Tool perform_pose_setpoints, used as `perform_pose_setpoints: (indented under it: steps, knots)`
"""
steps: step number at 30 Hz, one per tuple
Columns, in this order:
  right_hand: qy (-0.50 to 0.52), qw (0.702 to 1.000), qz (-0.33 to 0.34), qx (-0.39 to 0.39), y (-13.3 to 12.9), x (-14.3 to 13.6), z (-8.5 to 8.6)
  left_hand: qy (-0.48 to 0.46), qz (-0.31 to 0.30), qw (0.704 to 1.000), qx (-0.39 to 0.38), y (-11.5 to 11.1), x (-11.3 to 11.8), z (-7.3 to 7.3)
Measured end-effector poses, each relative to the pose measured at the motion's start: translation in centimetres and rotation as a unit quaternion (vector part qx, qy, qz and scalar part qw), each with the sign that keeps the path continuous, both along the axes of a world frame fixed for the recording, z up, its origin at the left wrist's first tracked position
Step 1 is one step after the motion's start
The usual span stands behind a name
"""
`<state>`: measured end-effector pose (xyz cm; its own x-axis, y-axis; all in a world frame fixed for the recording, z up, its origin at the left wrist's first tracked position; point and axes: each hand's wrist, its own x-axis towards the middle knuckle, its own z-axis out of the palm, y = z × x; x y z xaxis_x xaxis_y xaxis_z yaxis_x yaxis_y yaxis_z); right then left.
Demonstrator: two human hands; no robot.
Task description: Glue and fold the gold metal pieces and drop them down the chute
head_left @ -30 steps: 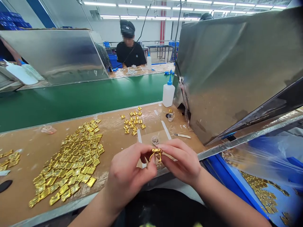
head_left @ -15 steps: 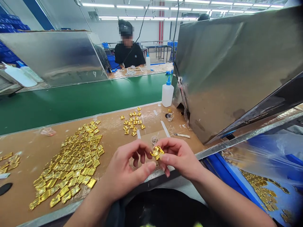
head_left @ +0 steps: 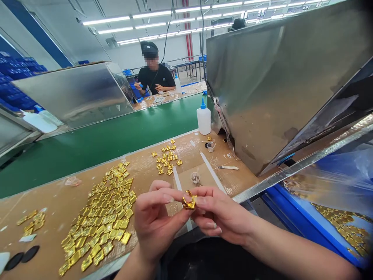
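Observation:
Above the table's front edge, a small shiny gold-coloured piece (head_left: 189, 201) with a curved, ring-like loop is held between both hands. My left hand (head_left: 161, 212) pinches its left side between thumb and index finger. On the other side, the thumb and fingers of my right hand (head_left: 217, 210) grip it, hiding part of it. Just beyond my fingers stands a small clear cup (head_left: 195, 177) with a thin stick in it. A large group of flat gold pieces (head_left: 100, 214) lies to the left of my left hand.
Farther back lie a smaller gold cluster (head_left: 167, 157), a white bottle (head_left: 203, 119) with a blue cap, and a knife (head_left: 229, 167). A metal panel (head_left: 271, 89) rises at right above a blue bin (head_left: 309, 219). Across the green belt (head_left: 87, 146) sits a person (head_left: 157, 77).
The gold piece has been turned so its loop faces up, and my left fingers have closed on it. The camera view has tilted and shifted. The person opposite has raised a hand.

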<state>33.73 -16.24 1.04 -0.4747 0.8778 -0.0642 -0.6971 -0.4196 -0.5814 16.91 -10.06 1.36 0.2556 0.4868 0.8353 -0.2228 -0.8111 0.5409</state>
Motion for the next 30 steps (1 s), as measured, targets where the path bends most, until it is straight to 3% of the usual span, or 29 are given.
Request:
perform_pose_setpoints:
  steps: [6, 13, 27, 30]
  knots:
    - [0.006, 1.0, 0.0, -0.016, -0.1, -0.4, 0.1, -0.026, 0.023, 0.998, -0.054, -0.6, 0.2, 0.0]
    - [0.011, 1.0, -0.004, -0.009, -0.1, -0.7, 0.4, -0.039, -0.024, 0.993, -0.109, -0.7, 0.7, 0.3]
    - [0.061, 0.996, 0.028, 0.063, -0.4, -1.1, -0.3, -0.008, 0.043, 0.997, -0.058, -1.6, 0.1, 1.0]
    - [0.054, 0.994, 0.051, 0.076, -0.6, -1.1, -0.7, 0.005, 0.035, 0.998, -0.049, -1.8, -0.5, 0.8]
